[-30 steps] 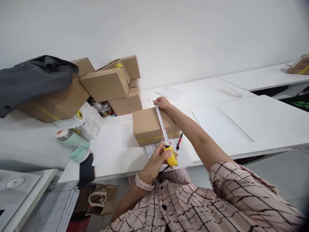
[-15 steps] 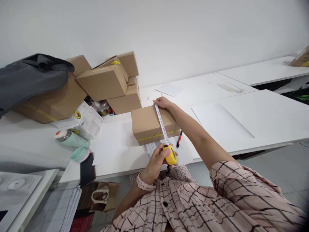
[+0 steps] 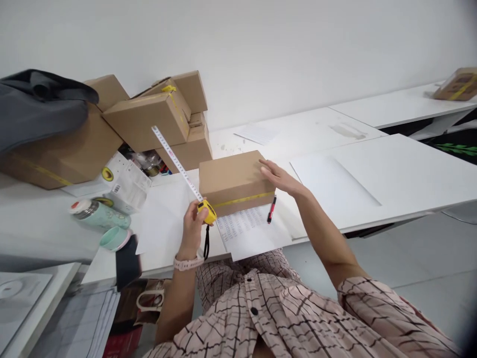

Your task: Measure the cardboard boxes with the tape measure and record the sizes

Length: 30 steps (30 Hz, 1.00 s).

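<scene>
The left hand (image 3: 193,227) grips the yellow tape measure (image 3: 207,213) so its strip (image 3: 175,160) sticks up; the right hand (image 3: 278,176) lies flat, steadying the box (image 3: 231,181)

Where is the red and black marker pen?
The pen lies on the white table, centre of the head view, right of the brown cardboard box, beside the printed sheet.

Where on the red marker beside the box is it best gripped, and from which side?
Probably mid-barrel, pinched from above and from its right. The marker lies flat on the table, pointing away from the person, so a pinch closes across the thin barrel. The box stands close on its left; the right hand, resting on the box's end, is nearest.
</scene>
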Available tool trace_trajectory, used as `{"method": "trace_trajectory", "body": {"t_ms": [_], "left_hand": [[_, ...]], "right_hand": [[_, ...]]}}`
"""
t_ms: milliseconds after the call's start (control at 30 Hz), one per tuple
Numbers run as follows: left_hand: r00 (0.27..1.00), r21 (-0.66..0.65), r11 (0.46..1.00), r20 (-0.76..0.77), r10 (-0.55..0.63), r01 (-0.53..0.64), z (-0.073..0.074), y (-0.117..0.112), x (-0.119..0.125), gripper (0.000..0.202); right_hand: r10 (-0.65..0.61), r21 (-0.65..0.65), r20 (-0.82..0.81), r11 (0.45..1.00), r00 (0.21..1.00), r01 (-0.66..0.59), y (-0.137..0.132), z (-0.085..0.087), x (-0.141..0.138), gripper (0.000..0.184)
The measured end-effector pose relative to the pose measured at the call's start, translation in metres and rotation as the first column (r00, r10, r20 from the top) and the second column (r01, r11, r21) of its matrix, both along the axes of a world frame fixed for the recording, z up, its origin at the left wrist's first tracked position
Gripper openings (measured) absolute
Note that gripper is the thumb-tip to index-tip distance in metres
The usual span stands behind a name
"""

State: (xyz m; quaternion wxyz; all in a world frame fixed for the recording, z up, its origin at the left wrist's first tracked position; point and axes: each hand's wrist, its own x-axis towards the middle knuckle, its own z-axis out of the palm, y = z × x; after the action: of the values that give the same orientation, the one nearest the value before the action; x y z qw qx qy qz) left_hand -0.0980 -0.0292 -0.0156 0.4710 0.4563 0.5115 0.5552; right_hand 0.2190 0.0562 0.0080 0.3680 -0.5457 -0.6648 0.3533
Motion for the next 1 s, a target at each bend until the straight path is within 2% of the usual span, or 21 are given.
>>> {"method": "trace_trajectory", "body": {"t_ms": [100, 200, 300, 333, 400, 533, 600, 667, 833, 1000], "left_hand": [[1.000, 0.075, 0.997, 0.014, -0.005, 0.004, 0.031, 0.021, -0.006, 0.054], [1.000, 0.111, 0.994, 0.003, 0.011, -0.012, 0.059, 0.038, -0.009, 0.055], [0.997, 0.185, 0.980, -0.025, 0.076, -0.070, 0.069, 0.037, 0.002, 0.054], [0.997, 0.216, 0.975, -0.034, 0.069, -0.060, 0.068, 0.032, 0.010, 0.053], [0.998, 0.221, 0.974, -0.045, -0.034, 0.043, 0.058, 0.018, 0.029, 0.051], [0.957, -0.004, 0.957, 0.022, -0.289, 0.290, 0.017, -0.012, 0.069, 0.053], [0.934, -0.101, 0.929, 0.072, -0.351, 0.357, -0.002, -0.021, 0.083, 0.055], [0.916, -0.163, 0.902, 0.115, -0.384, 0.399, -0.016, -0.026, 0.090, 0.057], [0.893, -0.218, 0.867, 0.159, -0.421, 0.447, -0.027, -0.038, 0.094, 0.057], [0.886, -0.238, 0.855, 0.163, -0.434, 0.462, -0.034, -0.048, 0.097, 0.056]], "right_hand": [[-0.106, 0.156, 0.213, 0.985, 0.971, 0.073, 0.027, 0.027, -0.011, 0.069], [-0.216, 0.193, 0.396, 0.970, 0.893, 0.149, 0.065, 0.050, -0.025, 0.066], [-0.285, 0.269, 0.508, 0.949, 0.813, 0.165, 0.095, 0.059, -0.048, 0.065], [-0.290, 0.302, 0.526, 0.943, 0.800, 0.144, 0.102, 0.059, -0.057, 0.062], [-0.280, 0.344, 0.548, 0.934, 0.788, 0.093, 0.112, 0.057, -0.072, 0.058], [-0.271, 0.367, 0.553, 0.928, 0.788, 0.061, 0.121, 0.052, -0.088, 0.060], [-0.257, 0.358, 0.527, 0.932, 0.810, 0.062, 0.124, 0.051, -0.088, 0.063], [-0.243, 0.329, 0.486, 0.941, 0.839, 0.081, 0.127, 0.050, -0.086, 0.069], [-0.246, 0.302, 0.396, 0.945, 0.885, 0.127, 0.133, 0.049, -0.086, 0.079], [-0.248, 0.291, 0.412, 0.948, 0.877, 0.131, 0.135, 0.051, -0.087, 0.078]]}}
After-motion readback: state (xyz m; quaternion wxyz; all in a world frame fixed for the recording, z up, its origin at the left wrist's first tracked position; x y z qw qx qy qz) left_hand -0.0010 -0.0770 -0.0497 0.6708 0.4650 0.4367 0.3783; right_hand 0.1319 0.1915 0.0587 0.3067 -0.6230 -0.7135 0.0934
